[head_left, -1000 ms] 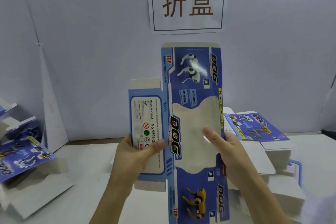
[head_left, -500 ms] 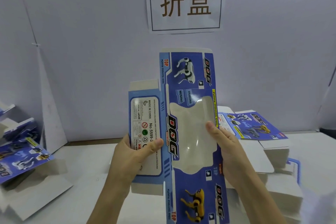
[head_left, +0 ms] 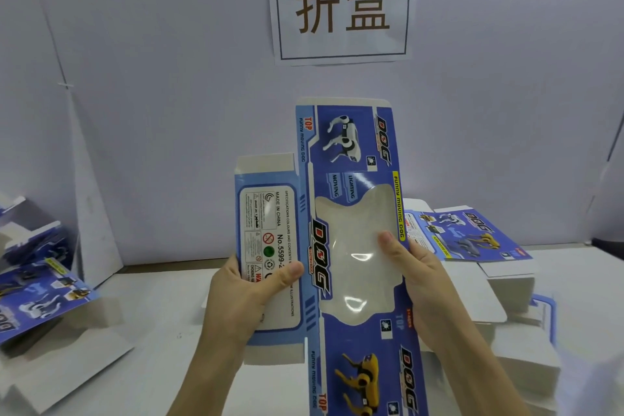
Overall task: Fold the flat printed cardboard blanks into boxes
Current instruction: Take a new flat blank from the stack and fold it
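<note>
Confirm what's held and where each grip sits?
One flat cardboard blank: left hand pinches its side label panel, right hand grips the right edge beside the window.

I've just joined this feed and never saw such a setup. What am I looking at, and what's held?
There is no machine: these are a person's two bare hands, filmed by one head-worn camera looking forward and down. The left hand and right hand hold up one flat printed blank, each thumb on its front; the right thumb rests on its clear window. A stack of blanks sits on the white table at right; more printed cardboard lies at left. A paper sign hangs on the wall.
</note>
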The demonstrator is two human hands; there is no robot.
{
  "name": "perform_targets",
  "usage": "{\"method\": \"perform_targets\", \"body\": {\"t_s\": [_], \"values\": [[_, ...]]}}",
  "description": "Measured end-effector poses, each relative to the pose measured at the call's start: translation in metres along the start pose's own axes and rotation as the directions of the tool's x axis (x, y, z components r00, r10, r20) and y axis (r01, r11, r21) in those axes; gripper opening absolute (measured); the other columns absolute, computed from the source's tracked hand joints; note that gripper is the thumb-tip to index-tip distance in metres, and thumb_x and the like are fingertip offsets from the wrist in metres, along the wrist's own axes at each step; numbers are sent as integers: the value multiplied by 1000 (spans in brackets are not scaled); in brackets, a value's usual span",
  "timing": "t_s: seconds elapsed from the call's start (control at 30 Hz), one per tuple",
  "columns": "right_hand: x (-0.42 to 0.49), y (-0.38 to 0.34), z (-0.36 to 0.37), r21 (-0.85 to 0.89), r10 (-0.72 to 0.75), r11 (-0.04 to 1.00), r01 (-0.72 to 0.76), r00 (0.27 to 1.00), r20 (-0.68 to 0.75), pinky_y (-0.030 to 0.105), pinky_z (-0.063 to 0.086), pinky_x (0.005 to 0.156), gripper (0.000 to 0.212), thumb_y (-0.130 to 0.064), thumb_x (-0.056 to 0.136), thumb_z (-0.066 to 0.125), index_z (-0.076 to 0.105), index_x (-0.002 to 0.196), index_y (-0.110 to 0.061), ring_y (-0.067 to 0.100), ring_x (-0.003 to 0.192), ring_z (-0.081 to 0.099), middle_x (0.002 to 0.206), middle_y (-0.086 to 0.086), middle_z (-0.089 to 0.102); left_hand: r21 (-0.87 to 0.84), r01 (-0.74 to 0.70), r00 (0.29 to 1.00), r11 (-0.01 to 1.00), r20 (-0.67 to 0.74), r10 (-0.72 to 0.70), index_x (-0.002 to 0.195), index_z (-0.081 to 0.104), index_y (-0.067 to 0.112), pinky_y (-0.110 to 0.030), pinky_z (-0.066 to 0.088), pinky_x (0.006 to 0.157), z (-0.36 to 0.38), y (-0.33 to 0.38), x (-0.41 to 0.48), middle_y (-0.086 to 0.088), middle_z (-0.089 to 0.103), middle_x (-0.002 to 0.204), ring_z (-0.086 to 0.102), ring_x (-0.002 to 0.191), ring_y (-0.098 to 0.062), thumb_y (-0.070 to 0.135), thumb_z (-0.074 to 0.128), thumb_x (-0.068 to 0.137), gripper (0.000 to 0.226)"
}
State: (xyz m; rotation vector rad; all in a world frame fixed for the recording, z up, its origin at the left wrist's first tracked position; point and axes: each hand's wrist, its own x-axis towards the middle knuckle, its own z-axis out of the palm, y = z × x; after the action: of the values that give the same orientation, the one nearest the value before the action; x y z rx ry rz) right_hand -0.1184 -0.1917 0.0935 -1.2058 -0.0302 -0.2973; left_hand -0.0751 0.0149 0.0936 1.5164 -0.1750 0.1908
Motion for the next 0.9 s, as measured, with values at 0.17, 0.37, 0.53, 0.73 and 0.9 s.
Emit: {"method": "perform_targets", "body": {"t_s": [0.17,0.37,0.53,0.73,0.9], "values": [[-1,-1,2,6,-16,1000,17,1000,-21,29,57,51,47,-49,59,72,68,97,-21,27,77,74,94,6,76,41,-36,998,999,45,34,99,55,30,-15,52,48,-1,0,1,7,69,98,70,73,-11,45,77,47,58],[-4,7,13,-44,-116,993,110,974,-193,25,55,48,38,-51,72,65,66,99,-26,20,78,74,89,-3,76,465,-344,917,816,-21,399,140,34,37,-7,34,83,23,2,-22,8,45,136,38,118,0,38,61,85,62],[-7,17,40,57,-175,982,180,981,-86,42,54,88,50,-55,70,70,71,108,-22,24,106,67,113,8,70,339,-413,907,845,234,350,128,22,67,-17,37,105,48,-1,-41,29,31,141,30,133,8,78,44,65,67],[-8,21,41,-120,-214,968,222,974,72,23,55,79,38,-37,86,59,62,121,-21,10,105,66,113,1,68,214,-358,934,909,102,343,135,37,49,-10,53,74,25,1,-22,31,57,115,59,107,1,47,59,78,62],[-4,7,23,-235,-299,931,280,953,-50,6,49,67,46,-17,88,65,48,131,-25,-17,93,60,113,-20,61,-213,-118,976,970,158,153,113,61,32,-32,59,56,-8,8,-6,-1,73,102,73,87,-23,35,63,76,37]]}}
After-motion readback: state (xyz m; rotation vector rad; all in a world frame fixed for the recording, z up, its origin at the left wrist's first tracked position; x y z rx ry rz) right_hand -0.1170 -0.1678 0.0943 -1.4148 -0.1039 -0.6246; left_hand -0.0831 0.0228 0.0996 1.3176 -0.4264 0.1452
